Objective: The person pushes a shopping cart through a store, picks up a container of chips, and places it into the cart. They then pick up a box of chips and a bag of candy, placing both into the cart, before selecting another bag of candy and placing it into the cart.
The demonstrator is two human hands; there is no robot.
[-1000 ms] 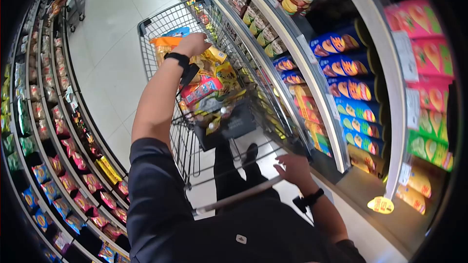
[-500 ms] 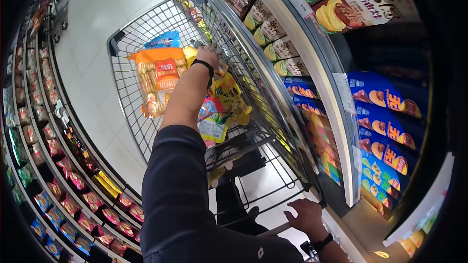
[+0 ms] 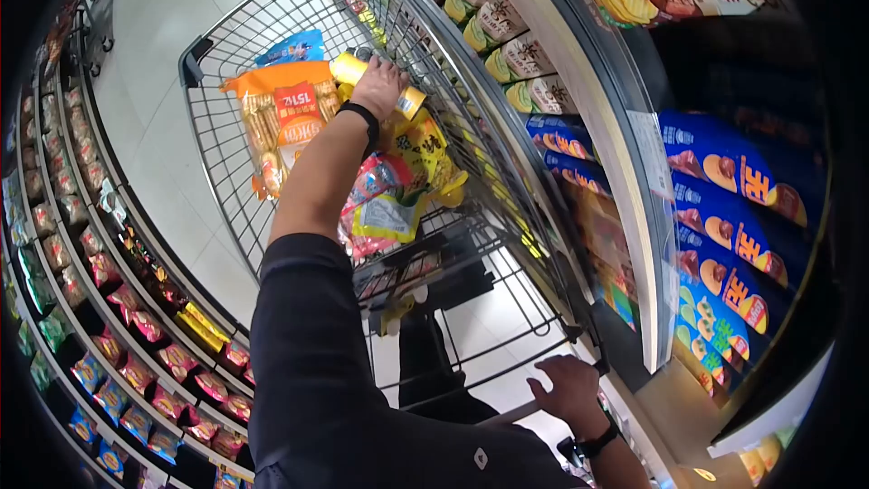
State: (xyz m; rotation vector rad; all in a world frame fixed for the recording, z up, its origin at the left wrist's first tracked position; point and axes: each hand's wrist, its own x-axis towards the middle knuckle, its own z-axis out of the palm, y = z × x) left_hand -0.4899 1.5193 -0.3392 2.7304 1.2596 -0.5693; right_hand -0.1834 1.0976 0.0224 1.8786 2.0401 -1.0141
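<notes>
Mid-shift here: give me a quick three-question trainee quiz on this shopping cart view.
1. True or false: the left hand grips a yellow tube inside the cart.
2. What does the right hand hold? A) cart handle B) orange bag C) shelf edge
3. Which side of the cart are the blue boxes on?

Key: 1 true; 2 A; 3 the person's right.

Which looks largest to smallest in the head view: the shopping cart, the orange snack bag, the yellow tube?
1. shopping cart
2. orange snack bag
3. yellow tube, held by the left hand

All lie at a similar distance, so the order seems safe.
</notes>
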